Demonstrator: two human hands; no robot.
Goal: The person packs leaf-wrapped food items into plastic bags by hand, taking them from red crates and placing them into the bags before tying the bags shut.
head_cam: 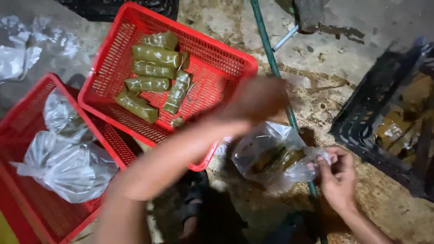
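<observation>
My right hand pinches the open edge of a clear plastic bag that holds green leaf-wrapped rolls. My left hand is blurred with motion, above the bag and beside the corner of a red plastic basket. I cannot tell whether it holds anything. Inside that basket lie several green leaf-wrapped rolls, some stacked, some slanting.
A second red basket at the left holds filled clear plastic bags. A black crate stands at the right on the stained concrete floor. A green pipe runs across the ground. Crumpled plastic lies top left.
</observation>
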